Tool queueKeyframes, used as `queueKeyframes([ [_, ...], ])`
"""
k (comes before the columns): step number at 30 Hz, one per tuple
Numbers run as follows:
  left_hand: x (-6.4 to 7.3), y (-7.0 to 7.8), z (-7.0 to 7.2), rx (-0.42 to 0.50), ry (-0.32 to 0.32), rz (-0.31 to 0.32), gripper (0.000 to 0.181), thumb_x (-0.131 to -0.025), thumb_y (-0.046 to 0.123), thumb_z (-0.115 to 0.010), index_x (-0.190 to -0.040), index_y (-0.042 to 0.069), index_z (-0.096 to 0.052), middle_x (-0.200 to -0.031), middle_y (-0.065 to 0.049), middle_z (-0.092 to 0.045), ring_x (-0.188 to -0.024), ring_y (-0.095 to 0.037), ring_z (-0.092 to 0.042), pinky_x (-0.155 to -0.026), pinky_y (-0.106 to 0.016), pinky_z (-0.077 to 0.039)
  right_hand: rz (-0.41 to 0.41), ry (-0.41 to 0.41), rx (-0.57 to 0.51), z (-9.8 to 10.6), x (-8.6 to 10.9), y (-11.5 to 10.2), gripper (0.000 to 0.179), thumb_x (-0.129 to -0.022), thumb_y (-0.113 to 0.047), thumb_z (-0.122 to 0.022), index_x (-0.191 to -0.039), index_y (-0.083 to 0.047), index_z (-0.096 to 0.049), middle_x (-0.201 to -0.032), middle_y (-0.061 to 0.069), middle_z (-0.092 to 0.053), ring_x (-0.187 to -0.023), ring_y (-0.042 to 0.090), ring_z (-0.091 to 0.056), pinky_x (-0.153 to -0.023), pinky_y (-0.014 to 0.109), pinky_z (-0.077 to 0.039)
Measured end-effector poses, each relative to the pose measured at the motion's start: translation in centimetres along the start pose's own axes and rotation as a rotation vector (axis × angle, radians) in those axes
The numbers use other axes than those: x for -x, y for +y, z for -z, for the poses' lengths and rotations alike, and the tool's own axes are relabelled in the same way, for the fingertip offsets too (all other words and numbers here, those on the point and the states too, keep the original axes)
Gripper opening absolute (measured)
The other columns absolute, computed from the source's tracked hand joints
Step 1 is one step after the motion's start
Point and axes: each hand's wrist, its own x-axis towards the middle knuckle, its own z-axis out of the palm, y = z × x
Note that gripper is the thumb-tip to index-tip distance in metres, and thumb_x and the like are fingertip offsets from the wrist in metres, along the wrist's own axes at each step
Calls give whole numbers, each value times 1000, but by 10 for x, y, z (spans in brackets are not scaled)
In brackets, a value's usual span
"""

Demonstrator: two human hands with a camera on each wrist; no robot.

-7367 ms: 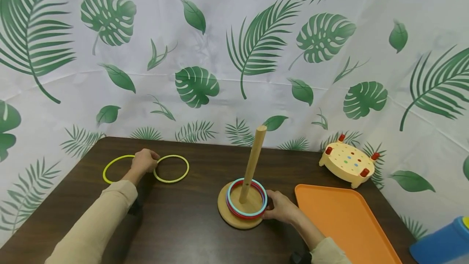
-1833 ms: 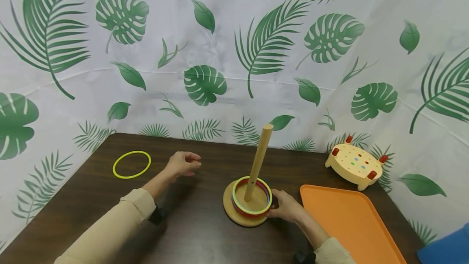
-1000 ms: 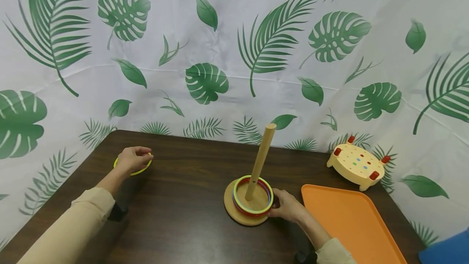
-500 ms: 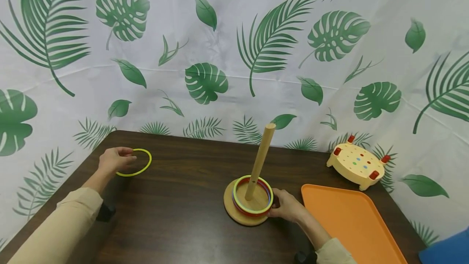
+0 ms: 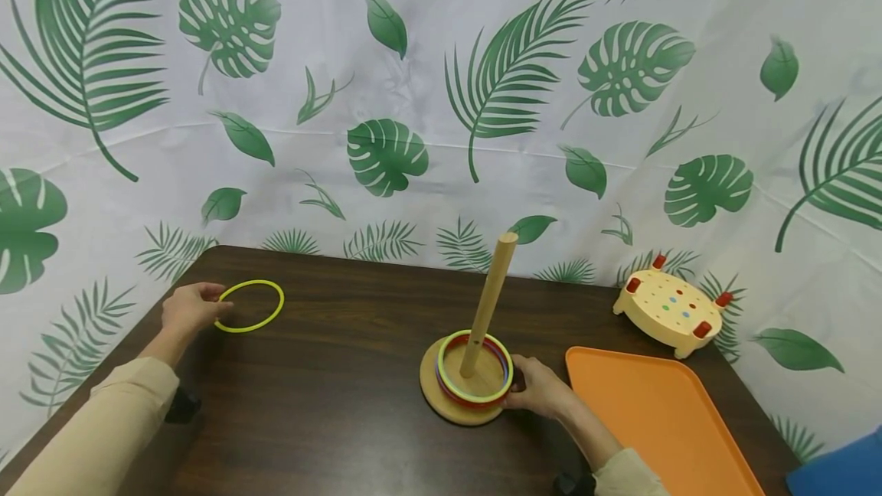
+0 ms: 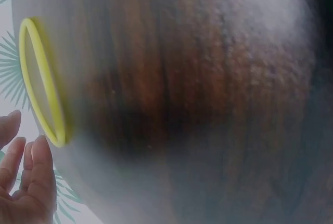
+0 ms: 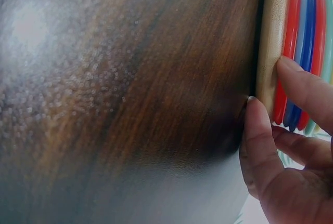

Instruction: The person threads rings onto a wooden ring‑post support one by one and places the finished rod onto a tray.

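A yellow ring lies flat at the far left of the table. My left hand is at its left edge, fingers apart and nothing gripped; in the left wrist view the fingertips are just beside the ring. A wooden stand with an upright peg and round base carries a stack of coloured rings, a pale yellow-green one on top. My right hand holds the base's right rim. Red, blue and light green rings show stacked on the base in the right wrist view.
An orange tray lies right of the stand. Behind it rests an upturned cream pegboard stool with red feet. A blue object is cut off at the right edge. A leaf-print cloth hangs behind the dark table.
Earlier, one yellow ring left the table and a yellow-green ring now tops the stack. My left hand then went left over the remaining ring to its left edge. My right hand stays at the base.
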Motion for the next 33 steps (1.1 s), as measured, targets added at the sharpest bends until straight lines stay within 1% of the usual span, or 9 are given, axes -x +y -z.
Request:
queueKeyframes([
  [4,1,-4,1,-29,5,-10,43,-84,14,-66,-117,-12,-55,-113,-30,-59,-106,-49,-43,-84,-53,-37,-15,-2,-8,0,1,-1,54,-70,-3,-80,-114,14,-53,-83,4,-59,-75,16,-52,-61,20,-45],
  [7,2,-6,3,-43,4,-18,44,-83,14,-66,-117,-11,-55,-114,-30,-59,-107,-51,-42,-84,-55,-36,-26,-7,-17,1,1,-2,56,-70,-3,-80,-116,15,-52,-85,5,-60,-76,17,-53,-62,20,-46],
  [12,3,-10,5,-60,2,-3,46,-81,15,-67,-116,-12,-54,-111,-30,-60,-102,-51,-45,-80,-54,-39,-19,-9,-11,0,2,-2,57,-71,-3,-79,-116,16,-51,-86,6,-60,-77,18,-54,-63,20,-46],
  [14,2,-13,4,-69,1,-4,46,-81,15,-68,-116,-12,-53,-107,-30,-61,-99,-50,-47,-78,-53,-40,-12,-7,-11,0,2,-1,55,-70,-3,-79,-115,15,-52,-85,5,-60,-76,17,-53,-62,20,-45],
  [18,0,-17,2,-79,3,-14,46,-80,14,-67,-115,-13,-53,-105,-31,-60,-99,-51,-46,-78,-53,-40,-8,-8,-19,0,1,0,53,-70,-1,-79,-113,14,-53,-83,4,-59,-74,16,-51,-61,19,-44],
  [23,1,-15,0,-69,1,12,44,-80,11,-67,-114,-14,-53,-110,-32,-59,-102,-50,-45,-79,-53,-38,-12,-9,-26,1,1,0,52,-69,-1,-78,-113,13,-54,-82,3,-57,-74,16,-51,-61,19,-44],
  [28,0,-12,-1,-71,7,29,42,-80,10,-67,-113,-14,-54,-107,-30,-60,-102,-50,-44,-79,-53,-38,-12,-1,-19,1,2,-1,52,-70,-1,-79,-113,13,-54,-82,3,-57,-74,16,-50,-61,20,-44],
  [33,0,-11,-1,-75,5,49,40,-80,8,-65,-112,-14,-55,-105,-29,-60,-101,-49,-46,-76,-50,-40,1,3,-14,1,2,0,52,-69,-1,-79,-113,14,-54,-82,3,-58,-75,17,-51,-62,19,-44],
])
